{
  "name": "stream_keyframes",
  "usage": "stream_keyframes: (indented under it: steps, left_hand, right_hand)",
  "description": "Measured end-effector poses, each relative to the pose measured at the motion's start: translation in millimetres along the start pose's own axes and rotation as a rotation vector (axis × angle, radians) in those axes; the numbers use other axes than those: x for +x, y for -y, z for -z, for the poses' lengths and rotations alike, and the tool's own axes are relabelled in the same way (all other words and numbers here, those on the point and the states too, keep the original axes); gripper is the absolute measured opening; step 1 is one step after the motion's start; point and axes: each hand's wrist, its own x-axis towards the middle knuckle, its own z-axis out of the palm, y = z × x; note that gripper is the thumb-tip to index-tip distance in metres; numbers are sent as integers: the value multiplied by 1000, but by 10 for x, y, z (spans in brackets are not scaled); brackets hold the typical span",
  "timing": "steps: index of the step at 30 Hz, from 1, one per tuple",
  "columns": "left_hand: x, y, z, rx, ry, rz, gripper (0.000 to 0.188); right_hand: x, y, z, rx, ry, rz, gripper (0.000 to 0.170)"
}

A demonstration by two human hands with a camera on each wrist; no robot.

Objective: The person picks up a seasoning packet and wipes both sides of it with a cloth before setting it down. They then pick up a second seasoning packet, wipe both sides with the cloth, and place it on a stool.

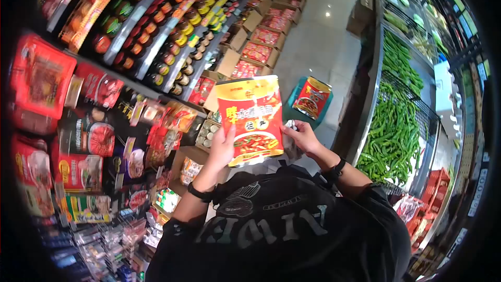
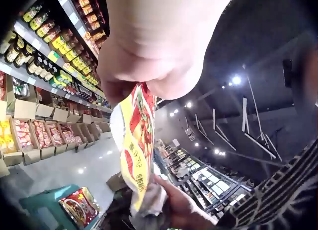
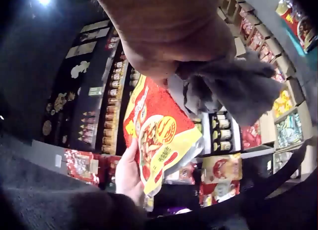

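Note:
A red and yellow food pouch [image 1: 250, 117] is upright in front of the chest, its printed front with a bowl of food turned up in the head view. My left hand [image 1: 221, 149] grips the pouch by its left edge, the thumb lying over the front. At the opposite edge, my right hand [image 1: 304, 138] holds a crumpled grey cloth [image 3: 233, 86] against the pouch. The cloth hangs below the right hand's fingers and overlaps the pouch's side in the right wrist view. Part of the left hand's fingers is hidden behind the pouch.
Beyond the pouch, a similar red pouch [image 1: 312, 96] lies on a teal container [image 1: 327, 110] on the aisle floor. Shelves of jars [image 1: 177, 36] and open cartons of red packets [image 1: 261, 36] line the left. Green peppers [image 1: 391, 130] fill a produce display on the right.

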Motion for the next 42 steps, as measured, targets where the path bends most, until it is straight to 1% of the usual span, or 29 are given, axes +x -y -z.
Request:
stream_keyframes:
  steps: [1, 3, 4, 5, 7, 8, 11, 12, 15, 17, 19, 20, 23, 24, 25, 26, 27, 28, 29, 30, 31, 32, 33, 35, 36, 37, 39, 40, 42]
  left_hand:
    - [68, -15, 7, 45, 1, -23, 28]
    - [176, -32, 49, 264, 12, -51, 28]
    - [257, 54, 66, 332, 17, -120, 31]
    - [324, 193, 93, 387, 33, -108, 31]
    - [536, 514, 138, 491, 68, -104, 33]
    - [658, 624, 131, 403, 100, -104, 34]
    - [1082, 1088, 112, 327, 184, -30, 34]
    - [1249, 1247, 56, 232, 227, 6, 33]
    - [1652, 1281, -276, -218, 320, 249, 32]
    - [1933, 1427, -504, -436, 465, 376, 34]
    - [2120, 1403, -802, -408, 539, 398, 34]
    - [2221, 1398, -959, -392, 574, 422, 35]
    - [2520, 1436, -1539, -438, 715, 527, 35]
    - [2638, 1494, -1740, -419, 761, 537, 34]
    - [2743, 1563, -1933, -404, 806, 547, 34]
    - [2846, 1577, -2091, -348, 830, 581, 35]
    - [2914, 1684, -2223, -297, 808, 589, 35]
    - [2979, 1793, -2351, -251, 783, 595, 36]
    - [3131, 1893, -2540, -209, 754, 588, 36]
    - [3222, 2012, -2736, -162, 659, 587, 38]
    - [3316, 2079, -2900, -116, 622, 568, 38]
    - [3403, 2297, -3058, -121, 646, 533, 37]
    - [3518, 2428, -3217, -122, 673, 500, 36]
    - [3639, 2779, -3579, 39, 554, 379, 31]
    - [3726, 2977, -3745, 45, 507, 334, 32]
    - [3767, 3166, -3885, 52, 474, 299, 33]
    - [3884, 3491, -4055, 368, 461, 166, 35]
    - [3879, 3702, -4118, 359, 404, 118, 38]
    - [3907, 3788, -4161, 384, 411, 204, 30]
  right_hand:
    - [78, -91, 152, -86, -33, -41, 23]
    - [35, 191, 190, -307, -27, -219, 32]
    - [110, 59, 322, -470, -16, -195, 30]
    - [218, -116, 476, -638, -3, -170, 29]
    - [322, -406, 658, -642, -91, -179, 27]
    - [303, -565, 721, -644, -139, -191, 27]
    - [178, -853, 924, -624, -198, -215, 28]
    - [152, -1050, 1051, -553, -268, -259, 30]
    - [-59, -1061, 1285, -764, -394, -392, 28]
    - [-135, -1005, 1402, -641, -484, -416, 25]
    - [-100, -897, 1395, -575, -541, -435, 24]
    - [-71, -941, 1480, -421, -531, -370, 34]
    - [269, -1041, 1679, 6, -625, -363, 51]
    - [370, -718, 1566, 123, -567, -341, 60]
    - [556, -818, 1681, 289, -560, -254, 54]
    - [753, -889, 1782, 334, -555, -174, 51]
    - [915, -1042, 1946, 379, -548, -98, 48]
    - [1067, -1155, 2155, 279, -562, -167, 43]
    - [1230, -1137, 2177, 194, -685, -49, 37]
    - [1367, -1022, 2309, 2, -715, -123, 35]
    - [1467, -1005, 2425, -182, -741, -209, 33]
    - [1588, -1277, 2676, -160, -736, -162, 35]
    - [1698, -1219, 2811, -263, -765, -218, 36]
    - [1975, -1528, 3217, -211, -745, -205, 36]
    - [2085, -1607, 3405, -377, -740, -326, 37]
    - [2202, -1713, 3536, -289, -737, -300, 41]
    - [2376, -1679, 3635, -444, -838, -356, 43]
    - [2443, -1783, 3729, -434, -858, -383, 45]
    - [2504, -2049, 3865, -415, -889, -435, 47]
